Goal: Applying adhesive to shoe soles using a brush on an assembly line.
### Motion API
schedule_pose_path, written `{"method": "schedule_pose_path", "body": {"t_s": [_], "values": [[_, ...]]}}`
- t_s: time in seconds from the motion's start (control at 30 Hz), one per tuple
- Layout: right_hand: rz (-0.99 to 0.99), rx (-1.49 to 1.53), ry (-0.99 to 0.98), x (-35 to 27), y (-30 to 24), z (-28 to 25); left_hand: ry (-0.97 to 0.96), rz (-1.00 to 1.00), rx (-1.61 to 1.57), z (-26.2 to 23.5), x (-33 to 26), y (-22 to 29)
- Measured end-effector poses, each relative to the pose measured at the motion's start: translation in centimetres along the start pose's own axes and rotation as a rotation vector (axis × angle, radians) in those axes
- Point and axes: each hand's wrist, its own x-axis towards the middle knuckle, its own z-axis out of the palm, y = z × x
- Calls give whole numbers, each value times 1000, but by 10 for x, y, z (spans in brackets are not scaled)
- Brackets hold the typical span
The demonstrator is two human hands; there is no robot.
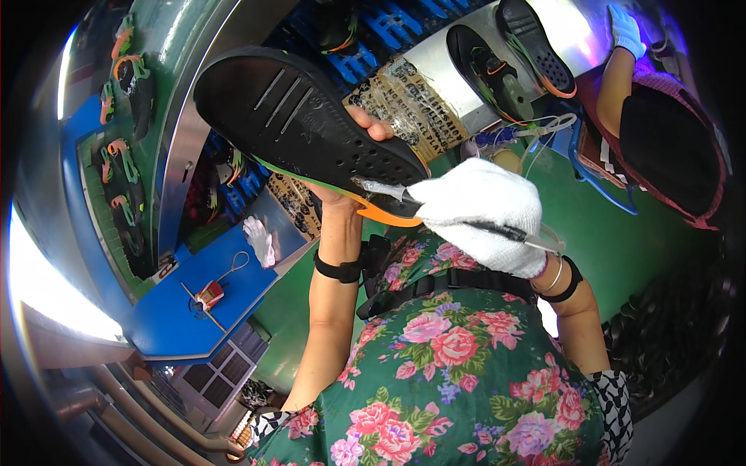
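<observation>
A black shoe sole [284, 116] with an orange and green edge is tilted up in front of me, its slotted and holed face toward me. My left hand [370, 123] grips it, the fingertips curling over the far edge and the rest mostly behind it. My right hand [486, 213], in a white knitted glove, is closed around a slim brush [385, 189]. The brush's pale tip touches the sole's heel end, and its black handle sticks out at the back of the glove. A clear tube seems to join the handle.
Two more soles, one a dark sole [536, 46], lie on a metal surface ahead. Brown printed cardboard [408, 109] is beside them. A blue table [186, 311] at left carries a glove [260, 241]. Another person's blue-gloved hand [625, 33] is at upper right.
</observation>
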Motion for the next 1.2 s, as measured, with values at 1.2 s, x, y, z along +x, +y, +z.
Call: {"method": "schedule_pose_path", "body": {"t_s": [1.2], "values": [[42, 47, -9, -11, 10, -8, -158, -74, 242, 14, 26, 14]]}}
